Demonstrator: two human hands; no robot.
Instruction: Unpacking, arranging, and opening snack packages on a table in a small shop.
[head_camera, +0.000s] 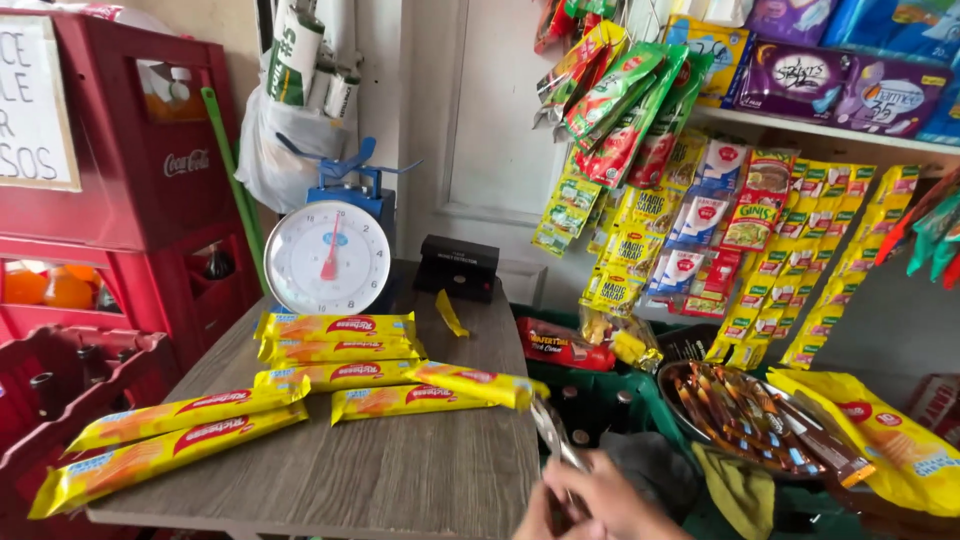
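Down at six o'clock, at the bottom edge of the view, two hands meet: the right hand (610, 500) is curled around a shiny metal tool (556, 432) that looks like scissors or pliers, and the left hand (535, 520) is mostly cut off, so I cannot tell if it is open or closed. The tool pokes up toward eleven o'clock from the hands, just past the corner of the wooden table (400, 470). On the table lie long yellow cracker packs (335, 327) in a loose fan, and the nearest pack (478, 384) hangs a little over the edge, close to the tool tip. I think the sharp tip could poke that pack or knock it off. At twelve o'clock stands a white scale (327, 257).
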